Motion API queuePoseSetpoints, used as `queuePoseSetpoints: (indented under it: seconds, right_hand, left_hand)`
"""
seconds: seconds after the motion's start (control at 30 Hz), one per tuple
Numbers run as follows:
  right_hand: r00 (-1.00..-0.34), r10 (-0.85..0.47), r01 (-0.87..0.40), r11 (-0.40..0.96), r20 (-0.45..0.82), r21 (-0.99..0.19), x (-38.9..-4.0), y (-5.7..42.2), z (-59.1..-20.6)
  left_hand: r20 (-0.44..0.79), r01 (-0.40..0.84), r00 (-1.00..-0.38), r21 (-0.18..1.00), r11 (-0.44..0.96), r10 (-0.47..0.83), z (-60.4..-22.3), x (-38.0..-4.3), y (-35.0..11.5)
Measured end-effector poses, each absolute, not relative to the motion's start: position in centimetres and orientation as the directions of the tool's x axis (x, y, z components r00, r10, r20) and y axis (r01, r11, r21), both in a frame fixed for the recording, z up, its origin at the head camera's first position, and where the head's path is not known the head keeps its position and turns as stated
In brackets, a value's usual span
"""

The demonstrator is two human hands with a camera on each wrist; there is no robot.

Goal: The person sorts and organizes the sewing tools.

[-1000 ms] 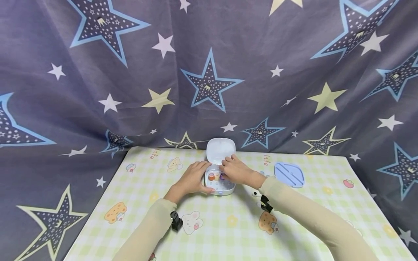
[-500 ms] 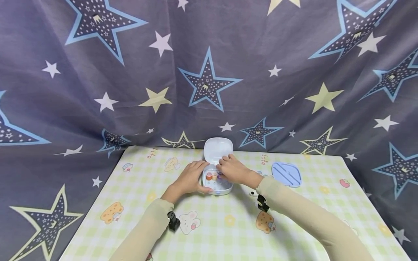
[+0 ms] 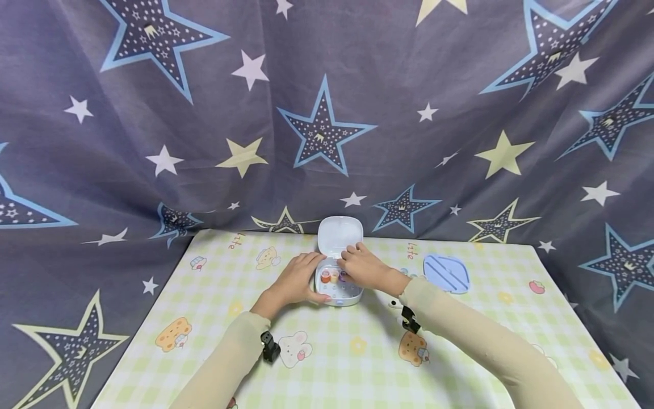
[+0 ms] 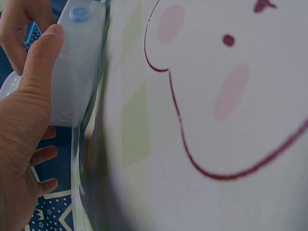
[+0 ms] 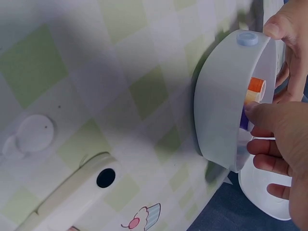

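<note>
A small pale plastic box (image 3: pixel 348 300) stands at the table's back, its hinged lid (image 3: pixel 339 234) raised. Inside are an orange spool (image 3: pixel 325 277), a yellow spool (image 3: pixel 334 276) and a purple spool (image 5: pixel 244 120), apparently thread. My left hand (image 3: pixel 293 281) grips the box's left side, thumb (image 4: pixel 45 53) over the front rim, the other fingers behind. My right hand (image 3: pixel 368 268) reaches in from the right; its thumb and forefinger pinch the purple spool, which they partly cover. Small pegs show on the box floor.
A light blue plastic tray (image 3: pixel 446 274) with diagonal bars lies to the right of the box. A pale object (image 5: pixel 77 195) with a dark oval spot lies near my right wrist. Behind the table hangs a star-printed curtain (image 3: pixel 327 193).
The whole head view has shifted slightly, so the scene sits a little further left. Both hands keep their places at the box.
</note>
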State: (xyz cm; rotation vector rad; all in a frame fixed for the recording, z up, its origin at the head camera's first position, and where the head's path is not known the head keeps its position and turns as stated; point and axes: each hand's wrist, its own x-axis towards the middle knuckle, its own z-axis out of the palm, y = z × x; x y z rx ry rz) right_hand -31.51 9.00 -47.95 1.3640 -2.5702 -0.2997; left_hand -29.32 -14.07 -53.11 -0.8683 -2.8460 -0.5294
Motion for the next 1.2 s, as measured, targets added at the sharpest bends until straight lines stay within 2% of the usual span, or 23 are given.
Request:
queuePoseSetpoints:
  seconds: [0.6,0.9,1.2]
  right_hand:
    - [-0.551,-0.830,-0.798,0.553,0.082,0.239,-31.55,8.56,-47.66]
    - [-0.540,-0.837,-0.793,0.542,0.092,0.277,-31.98,8.82,-47.55]
    - [-0.556,-0.828,-0.785,0.553,0.077,0.279,-31.64,8.98,-47.77]
  left_hand:
    - [0.192,0.554,-0.832,0.283,0.783,0.520,-52.92,-29.45,-14.59]
    - [0.215,0.560,-0.828,0.287,0.777,0.518,-52.61,-29.70,-14.20]
    - [0.198,0.557,-0.831,0.295,0.777,0.520,-53.02,-29.61,-13.99]
